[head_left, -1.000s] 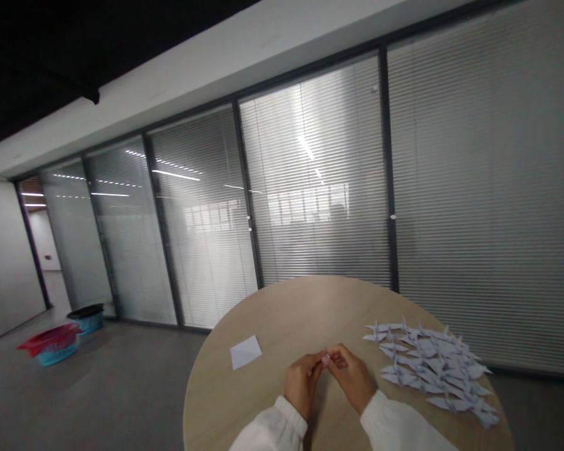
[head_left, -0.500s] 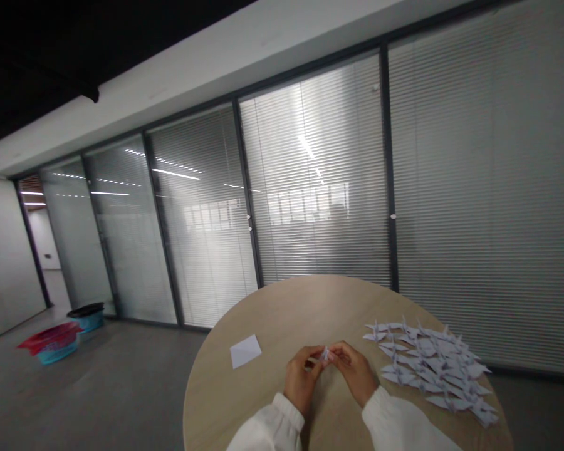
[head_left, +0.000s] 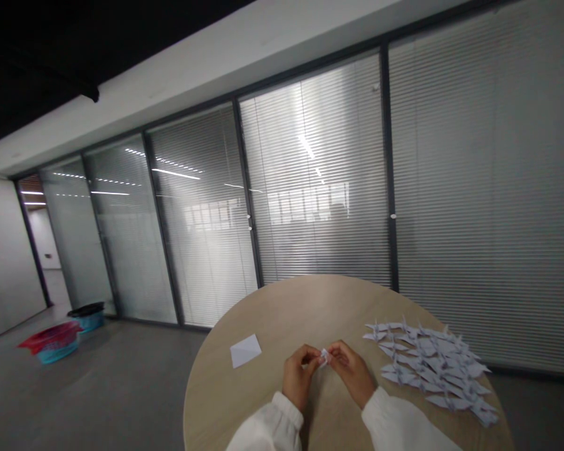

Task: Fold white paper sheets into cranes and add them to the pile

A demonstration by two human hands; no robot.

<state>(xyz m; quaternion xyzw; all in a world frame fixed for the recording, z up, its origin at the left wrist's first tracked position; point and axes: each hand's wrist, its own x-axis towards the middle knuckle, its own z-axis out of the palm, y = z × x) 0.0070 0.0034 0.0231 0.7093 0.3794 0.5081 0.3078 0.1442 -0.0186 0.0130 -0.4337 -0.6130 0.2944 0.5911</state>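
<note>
Between my fingertips is a small piece of folded white paper (head_left: 324, 357), held above the round table (head_left: 310, 300). My left hand (head_left: 299, 374) pinches it from the left, and my right hand (head_left: 353, 371) grips its other side. The fingers partly cover it, so its full shape cannot be made out. To the right of my hands, folded paper cranes (head_left: 427, 363) lie in close, overlapping rows. A flat square of white paper (head_left: 245, 351) with a diagonal crease rests on the tabletop to the left.
Behind the table runs a glass partition with blinds (head_left: 319, 188). On the grey floor at the left stand a blue basin with a red liner (head_left: 51, 341) and another with a black liner (head_left: 88, 316). A doorway (head_left: 44, 238) lies at the far left.
My fingers have shifted slightly on the folded paper, and more of its white surface shows between them. The cranes and the flat square have stayed in place.
</note>
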